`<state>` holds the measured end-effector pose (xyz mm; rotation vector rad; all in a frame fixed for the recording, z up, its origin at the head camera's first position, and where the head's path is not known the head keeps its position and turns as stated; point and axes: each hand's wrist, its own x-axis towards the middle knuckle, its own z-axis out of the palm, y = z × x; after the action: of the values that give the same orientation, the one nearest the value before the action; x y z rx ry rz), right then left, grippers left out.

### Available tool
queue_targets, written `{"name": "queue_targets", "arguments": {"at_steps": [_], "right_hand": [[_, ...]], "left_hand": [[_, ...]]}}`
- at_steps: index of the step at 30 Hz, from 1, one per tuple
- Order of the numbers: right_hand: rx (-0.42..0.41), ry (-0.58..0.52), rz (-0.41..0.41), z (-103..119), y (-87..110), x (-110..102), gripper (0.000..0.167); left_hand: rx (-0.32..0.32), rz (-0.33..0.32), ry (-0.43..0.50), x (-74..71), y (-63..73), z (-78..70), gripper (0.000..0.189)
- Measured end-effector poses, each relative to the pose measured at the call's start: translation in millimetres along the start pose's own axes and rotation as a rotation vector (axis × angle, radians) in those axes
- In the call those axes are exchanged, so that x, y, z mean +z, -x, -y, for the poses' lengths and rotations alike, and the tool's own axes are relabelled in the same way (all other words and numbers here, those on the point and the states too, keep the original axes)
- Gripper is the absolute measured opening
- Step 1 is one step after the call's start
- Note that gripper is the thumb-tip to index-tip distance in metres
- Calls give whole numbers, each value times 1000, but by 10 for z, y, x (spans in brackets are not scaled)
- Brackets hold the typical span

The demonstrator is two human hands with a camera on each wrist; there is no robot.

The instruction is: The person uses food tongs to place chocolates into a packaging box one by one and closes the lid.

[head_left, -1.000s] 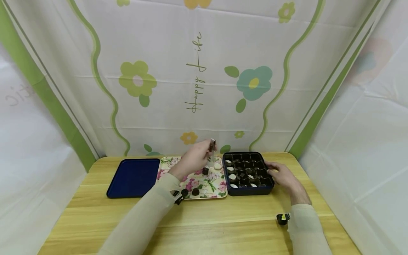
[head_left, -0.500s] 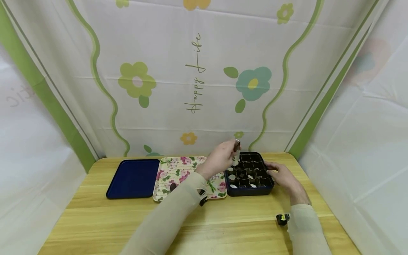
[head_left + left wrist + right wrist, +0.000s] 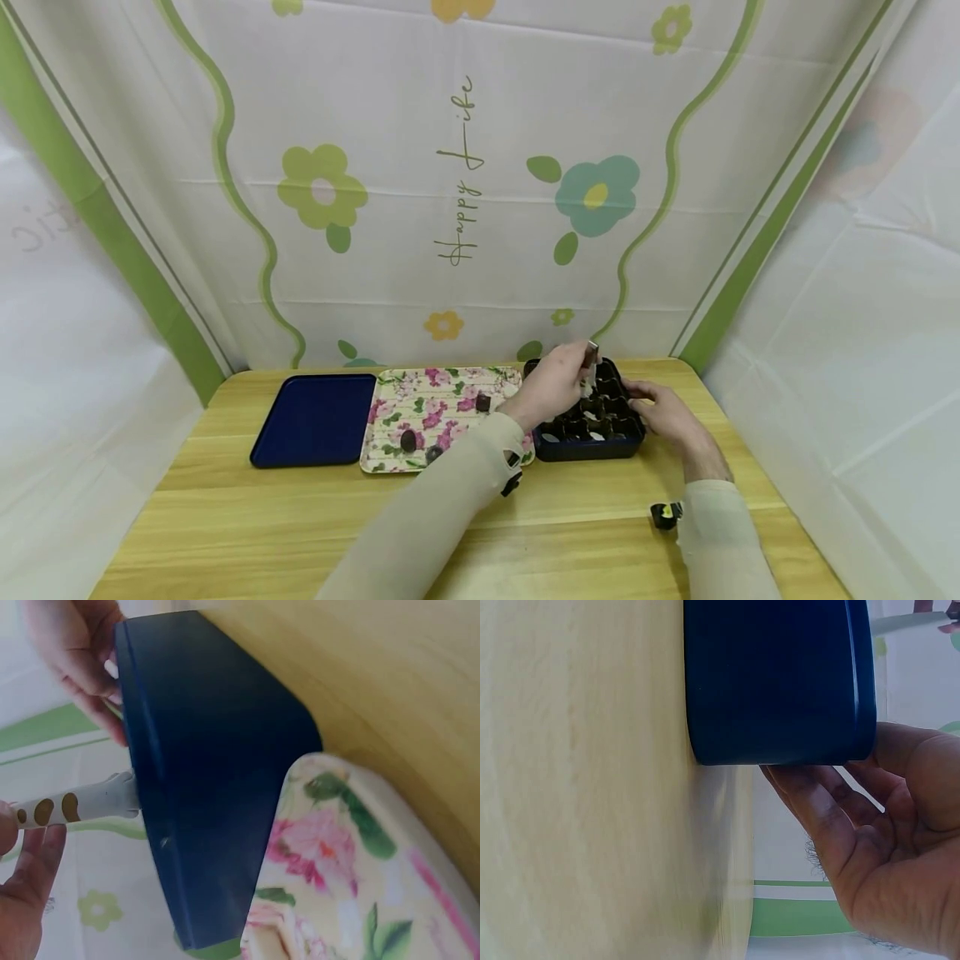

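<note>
My left hand [image 3: 557, 382] holds small tongs [image 3: 592, 367] upright over the divided blue box [image 3: 588, 451]. In the left wrist view the tongs [image 3: 82, 804] are pale with gold ovals, and their tips are hidden behind the box wall. White pieces [image 3: 596, 436] that look like chocolates lie in some of the box's dark compartments. My right hand [image 3: 663, 410] grips the box's right side near the back corner; in the right wrist view its fingers and thumb bear on the blue wall [image 3: 780, 682].
Left of the box lies a flowered tray [image 3: 390, 392] with a dark square piece [image 3: 483, 403] and dark round pieces [image 3: 408, 441], partly behind my left forearm. Farther left is a flat blue lid [image 3: 315, 421]. A printed curtain [image 3: 390, 250] hangs behind the table [image 3: 570, 533].
My left hand has carried the tongs rightward from the tray to over the box. The white piece near the tongs on the tray no longer shows there. My right hand has stayed put.
</note>
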<state>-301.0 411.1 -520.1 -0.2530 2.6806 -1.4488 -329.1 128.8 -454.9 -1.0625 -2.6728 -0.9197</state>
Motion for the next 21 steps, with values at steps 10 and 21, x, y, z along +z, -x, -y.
{"name": "queue_targets", "arguments": {"at_steps": [10,21], "right_hand": [[117,92,-17,311,104,63,53],[115,103,-22,337,103,76,53]], "left_hand": [[-31,-4,80,71,-36,-3,26],[-55,-19,170,-114,62,115,26]]}}
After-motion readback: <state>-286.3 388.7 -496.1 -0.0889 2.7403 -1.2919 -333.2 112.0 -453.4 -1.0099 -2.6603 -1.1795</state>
